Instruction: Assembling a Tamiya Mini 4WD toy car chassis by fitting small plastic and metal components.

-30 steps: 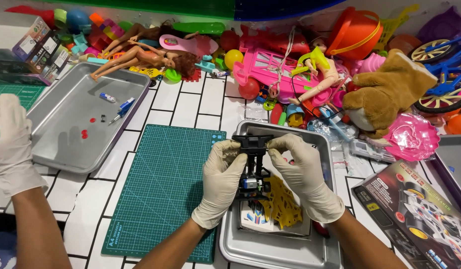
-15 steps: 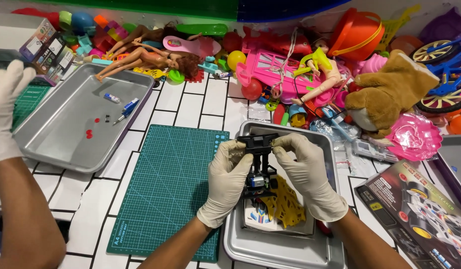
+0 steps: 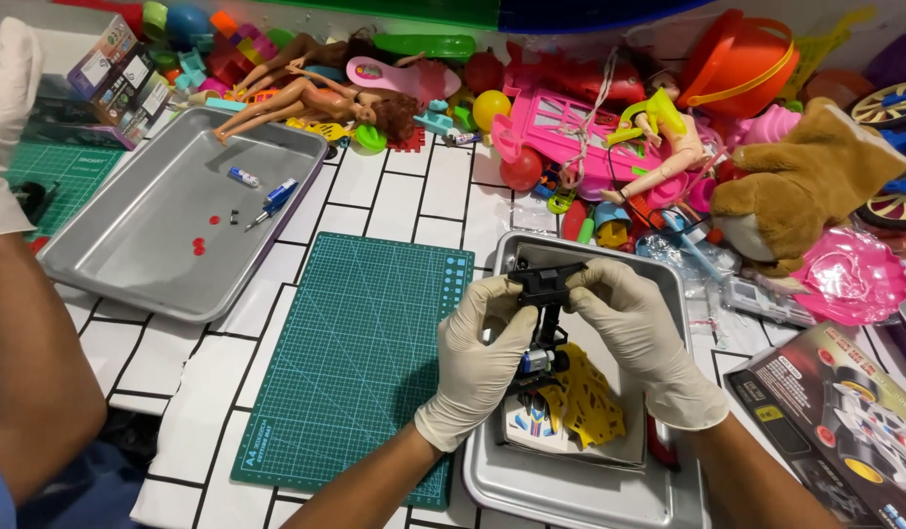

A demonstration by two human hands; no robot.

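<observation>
Black toy chassis (image 3: pixel 543 318) held up over the near metal tray (image 3: pixel 571 490), both gloves on it. Left hand (image 3: pixel 482 358) curls round its lower part from nine o'clock; right hand (image 3: pixel 634 338) pinches the top from three o'clock. Yellow parts (image 3: pixel 585 407) lie beneath. Green cutting mat (image 3: pixel 360 353) at nine o'clock, a co-worker's gloved hand (image 3: pixel 7 118) far toward ten.

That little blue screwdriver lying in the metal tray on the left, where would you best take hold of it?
Probably by the blue handle, coming straight down from above. The screwdriver lies flat and slanted on the bare floor of the tray, handle thicker than the thin tip, with the small red pieces and the white tube lying apart from it.
</observation>
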